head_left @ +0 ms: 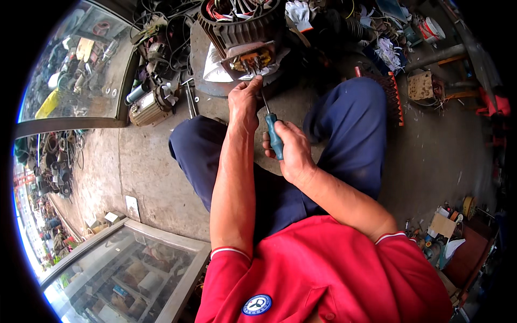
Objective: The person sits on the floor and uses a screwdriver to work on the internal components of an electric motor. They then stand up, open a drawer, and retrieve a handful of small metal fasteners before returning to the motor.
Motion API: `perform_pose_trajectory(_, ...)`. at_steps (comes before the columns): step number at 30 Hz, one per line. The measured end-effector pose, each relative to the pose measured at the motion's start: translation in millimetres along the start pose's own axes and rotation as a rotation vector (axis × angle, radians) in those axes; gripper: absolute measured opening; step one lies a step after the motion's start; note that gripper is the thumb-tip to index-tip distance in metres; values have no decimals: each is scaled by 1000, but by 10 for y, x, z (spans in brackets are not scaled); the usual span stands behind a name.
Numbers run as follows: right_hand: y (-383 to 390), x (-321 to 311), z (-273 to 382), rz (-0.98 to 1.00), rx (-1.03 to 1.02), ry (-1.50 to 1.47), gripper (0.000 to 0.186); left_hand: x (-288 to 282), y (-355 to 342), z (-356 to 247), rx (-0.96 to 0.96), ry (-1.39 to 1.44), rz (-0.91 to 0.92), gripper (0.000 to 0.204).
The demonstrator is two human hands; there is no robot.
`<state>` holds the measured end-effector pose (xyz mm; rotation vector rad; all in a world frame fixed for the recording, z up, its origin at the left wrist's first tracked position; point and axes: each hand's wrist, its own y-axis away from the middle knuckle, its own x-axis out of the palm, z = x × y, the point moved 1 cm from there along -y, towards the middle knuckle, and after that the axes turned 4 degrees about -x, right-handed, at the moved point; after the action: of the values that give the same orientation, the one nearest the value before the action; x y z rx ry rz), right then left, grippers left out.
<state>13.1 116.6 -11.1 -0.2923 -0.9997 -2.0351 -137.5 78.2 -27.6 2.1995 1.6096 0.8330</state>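
Note:
A screwdriver with a blue-green handle [274,137] is gripped in my right hand [293,148], its thin shaft pointing up and away toward the motor. My left hand [245,98] has its fingers pinched together near the shaft's tip, in front of the terminal box [250,62]. What sits between those fingers is too small to make out. The box is open on the near side of a dark ribbed electric motor [242,29], with yellowish wires and metal terminals inside. Red and white wires lie in the motor's open top. White paper or cloth [215,64] is under the box.
A smaller finned motor [151,107] lies on the floor to the left, beside a T-shaped metal tool [189,99]. Glass-fronted cabinets [126,81] stand along the left. A red-edged finned part [379,91] is right of my knee. Scrap parts and cables crowd the far side.

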Motion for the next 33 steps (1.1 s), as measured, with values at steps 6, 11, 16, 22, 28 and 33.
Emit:
perform_pose_trajectory(6, -135, -82, 49, 133, 223, -288, 27, 35, 76, -29, -123, 87, 154, 26)
perform_pose_trajectory(11, -60, -6, -95, -73, -101, 37, 26, -106, -169, 156, -29, 37, 108, 23)
perform_pose_trajectory(16, -61, -15, -32, -14, -25, -62, 24, -31, -40, 72, -35, 4, 61, 23)
perform_pose_trajectory(22, -75, -34, 24, -6, 107, -133, 25, -45, 48, 61, -43, 83, 85, 21)
perform_pose_trajectory(28, 11, -8, -96, -54, -159, 206, 26, -39, -56, 112, 34, 16, -11, 17)
perform_pose_trajectory(33, -80, -36, -11, -38, 171, -223, 25, -3, 64, 61, -46, 76, 34, 24)
